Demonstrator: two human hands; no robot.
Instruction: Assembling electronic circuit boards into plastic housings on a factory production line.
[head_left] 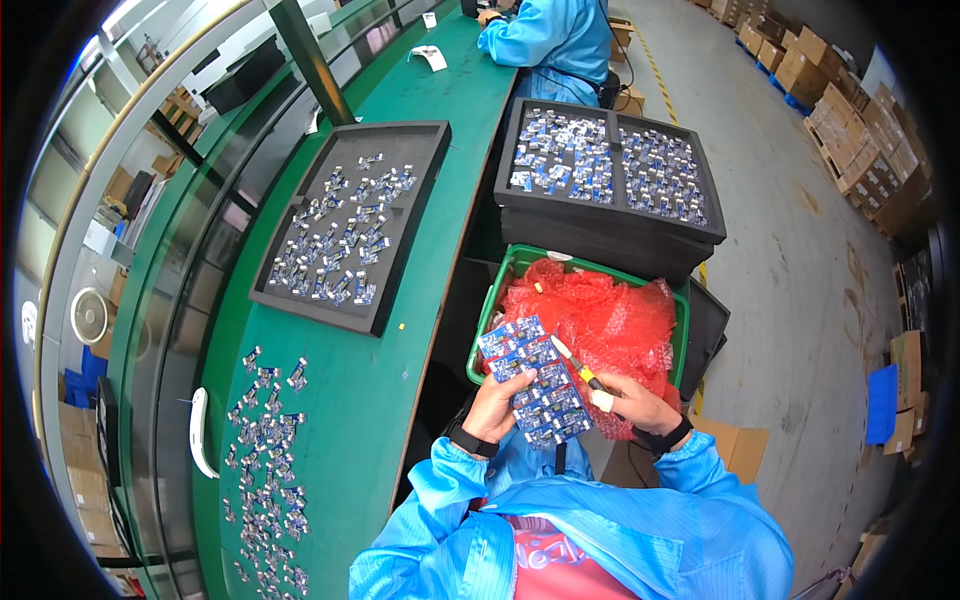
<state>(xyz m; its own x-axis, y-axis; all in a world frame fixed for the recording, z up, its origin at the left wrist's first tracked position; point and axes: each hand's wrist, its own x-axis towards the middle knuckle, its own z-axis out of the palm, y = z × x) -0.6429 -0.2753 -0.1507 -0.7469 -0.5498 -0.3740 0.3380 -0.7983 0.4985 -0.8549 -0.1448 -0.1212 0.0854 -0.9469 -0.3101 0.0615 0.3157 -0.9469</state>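
My left hand (496, 404) grips a panel of blue circuit boards (548, 393) by its left edge, thumb on top. The panel is tilted in front of my body, its small boards joined in rows. In my right hand (640, 404) is a slim hand tool (584, 372) with a yellow and black handle and a pale, narrow tip; its exact kind is unclear. The tip points up and left, by the panel's upper right edge. Beneath both hands lies red bubble wrap (600, 310) in a green crate (484, 325).
Many loose small boards (268, 450) lie on the green bench (370, 420) at left. Black foam trays hold more: one on the bench (395, 290), another atop a stack (610, 220) beyond the crate. A person in blue (560, 45) sits farther along.
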